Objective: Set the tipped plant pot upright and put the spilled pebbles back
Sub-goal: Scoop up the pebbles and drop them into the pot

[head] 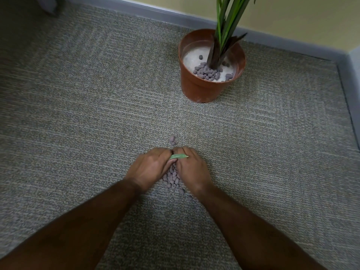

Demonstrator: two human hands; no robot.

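The terracotta plant pot [202,88] stands upright on the carpet near the far right corner, with green leaves rising from its stem. Several grey-purple pebbles [207,73] lie on the white filling inside it. A pile of spilled pebbles [173,177] lies on the carpet between my two hands. My left hand [150,168] and my right hand [190,168] are cupped palm down around the pile, fingertips meeting at its far end. A small green leaf [178,156] lies across my right fingers. A few stray pebbles [172,140] sit just beyond my fingertips.
Grey-beige carpet [87,114] covers the floor. A grey skirting board [282,40] and yellow wall run along the back and the right side, forming a corner behind the pot. A dark object [46,4] shows at the top left edge.
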